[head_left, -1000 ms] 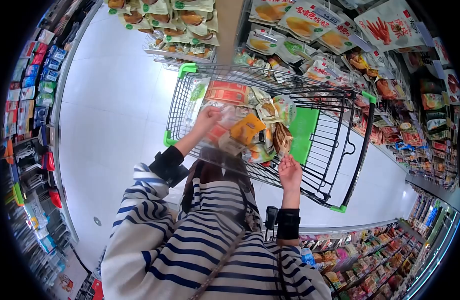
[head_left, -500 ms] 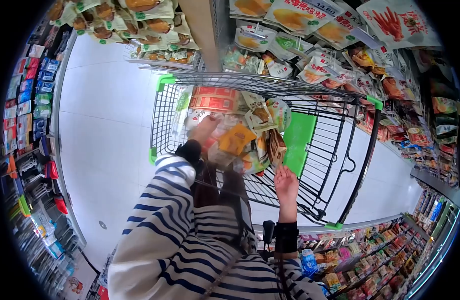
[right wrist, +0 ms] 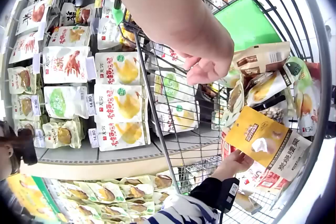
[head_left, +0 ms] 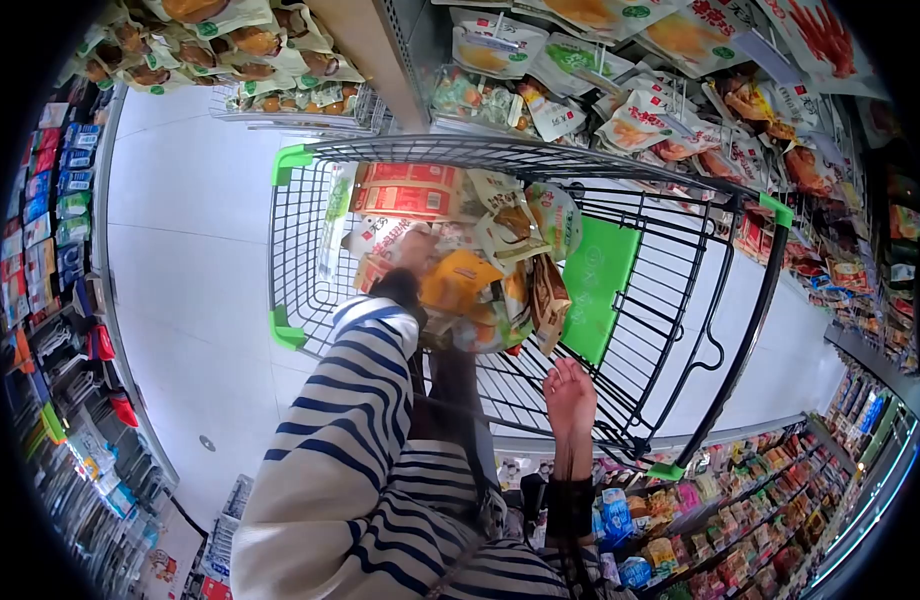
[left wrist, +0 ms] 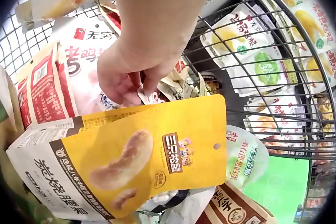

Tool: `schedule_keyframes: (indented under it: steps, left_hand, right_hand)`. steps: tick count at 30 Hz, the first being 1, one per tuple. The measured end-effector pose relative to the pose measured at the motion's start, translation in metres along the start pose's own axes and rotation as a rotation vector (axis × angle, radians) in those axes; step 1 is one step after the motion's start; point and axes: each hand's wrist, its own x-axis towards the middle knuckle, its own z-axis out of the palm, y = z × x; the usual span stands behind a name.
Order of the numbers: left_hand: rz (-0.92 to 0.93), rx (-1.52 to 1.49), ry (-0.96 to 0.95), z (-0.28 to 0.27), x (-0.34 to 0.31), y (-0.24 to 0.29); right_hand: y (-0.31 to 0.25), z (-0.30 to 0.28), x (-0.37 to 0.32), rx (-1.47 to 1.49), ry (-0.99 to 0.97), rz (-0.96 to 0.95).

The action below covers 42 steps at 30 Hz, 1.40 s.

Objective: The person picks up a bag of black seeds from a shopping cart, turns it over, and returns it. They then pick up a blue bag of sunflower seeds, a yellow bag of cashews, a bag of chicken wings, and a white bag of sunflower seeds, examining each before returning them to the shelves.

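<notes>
My left hand (left wrist: 136,66) reaches down into the shopping cart (head_left: 310,145) among packaged snacks. Its curled fingers and thumb pinch the edge of a white snack bag (left wrist: 79,37), partly hidden by the hand. Directly in front of the fingertips lies a yellow and white cashew bag (left wrist: 142,155). Red packages (head_left: 405,188) lie toward the cart's far side. A brown snack bag (head_left: 550,305) leans by the green panel (head_left: 600,280). My right hand (head_left: 570,395) hovers by the cart's near side, fingers loosely bent, holding nothing.
Shelves of hanging snack bags (right wrist: 65,66) line the aisle just beyond the cart. More packets hang on a rack (head_left: 230,45) at the far left. Another stocked shelf (head_left: 720,510) stands at lower right. Pale floor (head_left: 190,220) runs left of the cart. A person's head (right wrist: 13,150) shows at the edge.
The head view has shifted, with the cart appearing further left and lower. My left forearm has swung inward and reaches deeper among the bags. The right hand appears lower, still holding nothing.
</notes>
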Motion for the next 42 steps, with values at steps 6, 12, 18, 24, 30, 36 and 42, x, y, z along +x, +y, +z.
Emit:
schedule_keyframes:
  steps: [6,12,18,24,30,36,42]
  left_hand:
    - [0.24,0.198,-0.194,-0.015,0.058,-0.042]
    - [0.122,-0.017,-0.184,-0.041,-0.015,0.021]
    - [0.21,-0.058,-0.191,-0.073,-0.132,0.09]
    - [0.571,0.475,-0.293,-0.125,-0.164,0.093]
    - [1.079,0.823,-0.315,-0.148,-0.352,0.166]
    - [1.334,0.924,-0.279,-0.148,-0.442,0.199]
    - [1.359,1.002,-0.468,-0.121,-0.486,0.206]
  right_hand:
    - [0.001,-0.001,-0.002,-0.013,-0.029,-0.018]
    - [-0.003,0.011,-0.007,0.025,-0.118,-0.028]
    - [-0.013,0.026,-0.017,-0.017,-0.289,-0.104]
    - [-0.024,0.045,-0.042,-0.064,-0.358,-0.142]
    - [-0.043,0.065,-0.07,-0.133,-0.475,-0.264]
    - [-0.052,0.101,-0.121,-0.645,-0.727,-0.517]
    - [-0.034,0.124,-0.158,-0.999,-1.011,-0.522]
